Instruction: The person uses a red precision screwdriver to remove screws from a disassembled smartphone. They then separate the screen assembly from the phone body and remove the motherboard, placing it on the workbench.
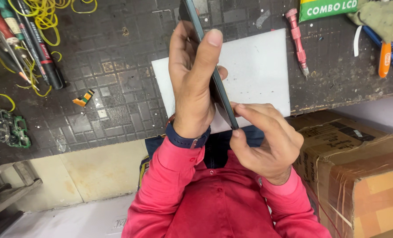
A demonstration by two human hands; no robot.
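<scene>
While held edge-on above the worktop (117, 88), a slim dark phone (218, 86) is gripped by both hands.
Left hand (192, 83) wraps its middle, thumb along the edge; right hand (267, 141) pinches the lower corner; a white mat (258, 70) lies beneath.
</scene>
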